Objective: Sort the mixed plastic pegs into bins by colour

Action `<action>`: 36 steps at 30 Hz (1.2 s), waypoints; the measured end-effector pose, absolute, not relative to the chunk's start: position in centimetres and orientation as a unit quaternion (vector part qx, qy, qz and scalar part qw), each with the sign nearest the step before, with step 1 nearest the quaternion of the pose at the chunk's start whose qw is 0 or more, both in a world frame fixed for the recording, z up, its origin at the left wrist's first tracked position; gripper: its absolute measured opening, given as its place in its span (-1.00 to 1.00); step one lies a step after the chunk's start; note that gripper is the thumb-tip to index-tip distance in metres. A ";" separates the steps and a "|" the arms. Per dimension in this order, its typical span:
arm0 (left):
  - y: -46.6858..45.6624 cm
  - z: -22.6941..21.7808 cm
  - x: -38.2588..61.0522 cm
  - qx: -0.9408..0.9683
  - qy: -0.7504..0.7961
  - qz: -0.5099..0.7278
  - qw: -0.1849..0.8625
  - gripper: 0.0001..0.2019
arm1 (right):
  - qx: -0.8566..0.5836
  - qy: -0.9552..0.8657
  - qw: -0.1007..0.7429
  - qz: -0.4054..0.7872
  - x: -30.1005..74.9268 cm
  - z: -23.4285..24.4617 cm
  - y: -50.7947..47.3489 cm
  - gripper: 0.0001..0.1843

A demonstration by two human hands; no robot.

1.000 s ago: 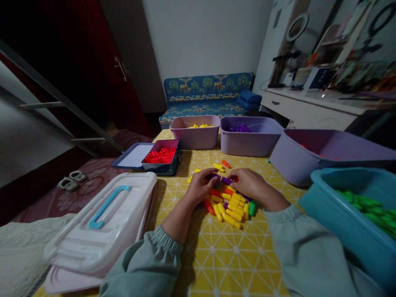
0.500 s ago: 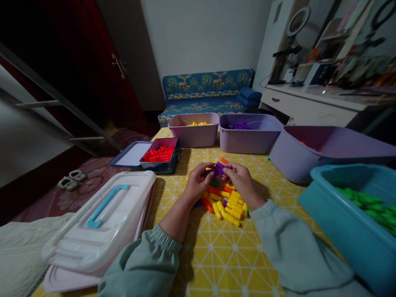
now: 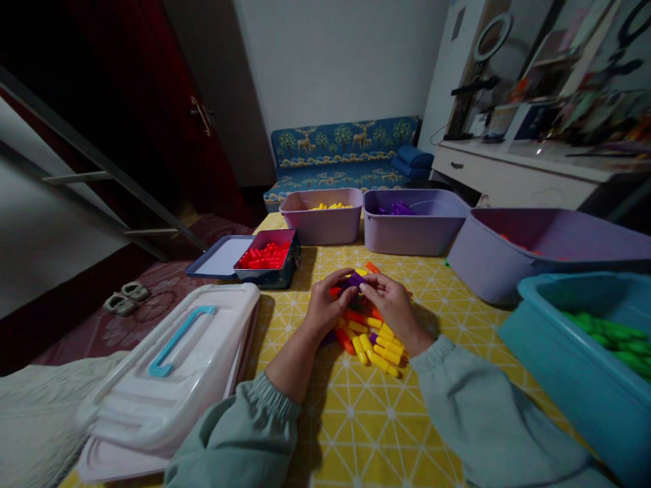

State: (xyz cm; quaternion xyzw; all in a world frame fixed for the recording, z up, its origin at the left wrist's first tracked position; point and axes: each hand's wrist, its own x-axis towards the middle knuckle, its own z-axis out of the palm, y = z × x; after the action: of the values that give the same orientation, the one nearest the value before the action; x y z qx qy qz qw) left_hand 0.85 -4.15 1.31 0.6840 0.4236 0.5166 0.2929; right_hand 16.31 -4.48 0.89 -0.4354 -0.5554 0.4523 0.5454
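A heap of small plastic pegs [image 3: 376, 346], yellow, orange, red and purple, lies on the yellow patterned tablecloth [image 3: 366, 420]. Both hands hover over its far side. My left hand [image 3: 325, 306] and my right hand [image 3: 390, 305] meet fingertip to fingertip, both pinched on a few purple pegs [image 3: 354, 278] held just above the heap. Pale green sleeves cover both forearms.
Behind the heap stand a lilac bin with yellow pegs [image 3: 321, 215], a lilac bin with purple pegs [image 3: 413, 220], a big lilac tub [image 3: 529, 254] and a blue tub of green pegs [image 3: 595, 352]. A dark tin of red pegs [image 3: 265, 257] and a white lidded case [image 3: 173, 366] sit left.
My hands lifted off the heap and came together, gathering purple pegs between the fingertips. My right hand moved left and up toward my left hand.
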 end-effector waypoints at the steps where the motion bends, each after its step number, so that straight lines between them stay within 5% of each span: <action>1: -4.1 1.3 0.9 0.685 0.421 0.518 0.293 -0.66 | -0.433 -0.558 0.542 0.455 16.3 0.8 -4.5 -0.69; 36: -4.2 1.3 1.0 0.681 0.421 0.518 0.302 -0.66 | -0.424 -0.595 0.522 0.440 16.5 -0.1 -4.1 -0.72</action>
State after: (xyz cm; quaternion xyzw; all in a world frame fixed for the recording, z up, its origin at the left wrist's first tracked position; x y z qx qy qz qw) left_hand 0.95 -4.16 1.26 0.6809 0.4207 0.5179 0.3018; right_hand 16.51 -4.08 -0.12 -0.4242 -0.5948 0.4405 0.5218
